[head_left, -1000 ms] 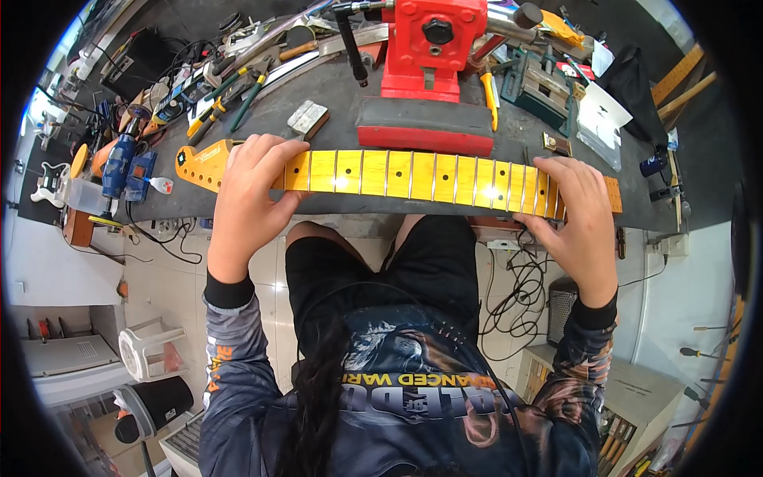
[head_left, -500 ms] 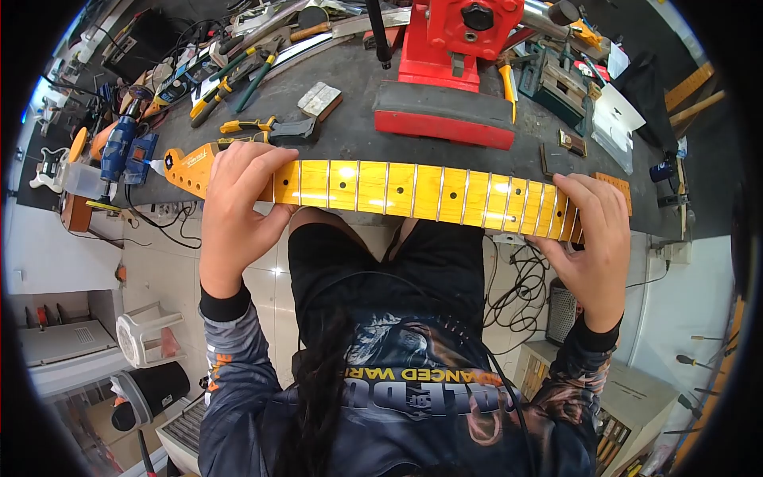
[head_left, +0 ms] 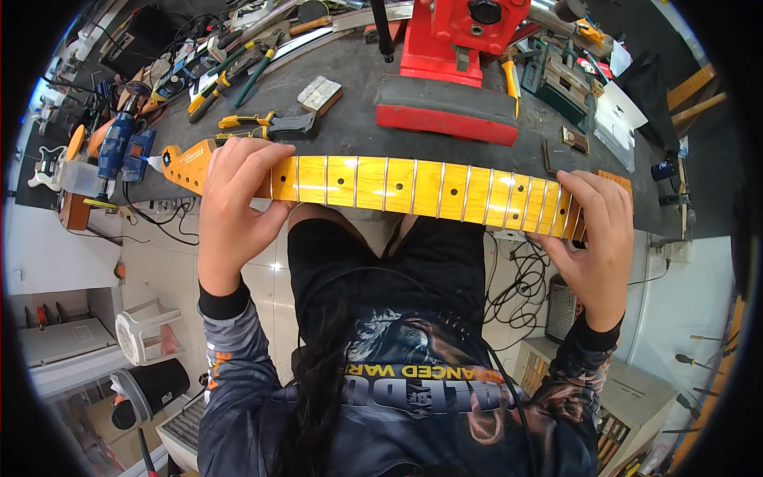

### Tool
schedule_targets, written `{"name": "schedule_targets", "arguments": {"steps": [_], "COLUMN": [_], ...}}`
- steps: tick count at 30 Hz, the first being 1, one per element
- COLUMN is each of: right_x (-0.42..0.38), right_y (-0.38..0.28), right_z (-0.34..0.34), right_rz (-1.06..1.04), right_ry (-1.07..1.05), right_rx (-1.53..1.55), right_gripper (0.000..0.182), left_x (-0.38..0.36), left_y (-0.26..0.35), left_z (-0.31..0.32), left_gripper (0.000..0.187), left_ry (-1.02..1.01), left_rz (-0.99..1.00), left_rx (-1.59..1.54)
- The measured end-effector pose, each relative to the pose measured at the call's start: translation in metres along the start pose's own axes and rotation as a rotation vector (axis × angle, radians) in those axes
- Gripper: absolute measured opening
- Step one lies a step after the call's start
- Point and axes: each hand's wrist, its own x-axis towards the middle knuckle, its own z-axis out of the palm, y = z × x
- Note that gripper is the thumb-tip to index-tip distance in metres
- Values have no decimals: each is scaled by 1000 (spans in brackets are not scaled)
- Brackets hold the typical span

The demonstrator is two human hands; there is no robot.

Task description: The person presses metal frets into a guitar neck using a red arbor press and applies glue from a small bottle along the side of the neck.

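A glossy yellow guitar neck (head_left: pixel 429 189) with metal frets and dark dot inlays lies crosswise in front of me, fretboard facing up. My left hand (head_left: pixel 234 199) is closed around its headstock end, thumb at the near edge and fingers over the far edge. Beyond that hand the headstock (head_left: pixel 187 167) sticks out to the left, with tuner holes along it. At the other end my right hand (head_left: pixel 592 238) grips the neck by the highest frets, covering part of that end. The neck's underside is hidden.
A red press-like machine (head_left: pixel 449 111) with a dark-topped padded block stands on the dark workbench (head_left: pixel 334 71). Yellow-handled pliers (head_left: pixel 270 125), a small block (head_left: pixel 320 95) and a blue rotary tool (head_left: pixel 118 147) lie to the left. Black cables (head_left: pixel 520 290) hang below the bench.
The reflections on the fretboard have shifted slightly, and the neck's left part sits a little higher in view. Both hands keep their hold.
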Motion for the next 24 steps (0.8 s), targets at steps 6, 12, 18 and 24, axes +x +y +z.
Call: {"name": "schedule_targets", "arguments": {"steps": [6, 12, 18, 24], "right_x": [1, 10, 16, 14], "right_y": [4, 15, 26, 20], "right_z": [11, 51, 80, 93], "right_rz": [7, 36, 28, 106], "right_ry": [-9, -90, -166, -146], "right_rx": [36, 176, 169, 132], "right_gripper": [76, 61, 58, 59], "left_x": [1, 5, 6, 3], "left_y": [-1, -16, -31, -38], "left_z": [4, 23, 46, 56], "left_gripper": [54, 51, 52, 51], "left_ry": [-10, -127, -198, -217], "left_rz": [-11, -53, -72, -107], "left_rx": [-5, -18, -17, -55]}}
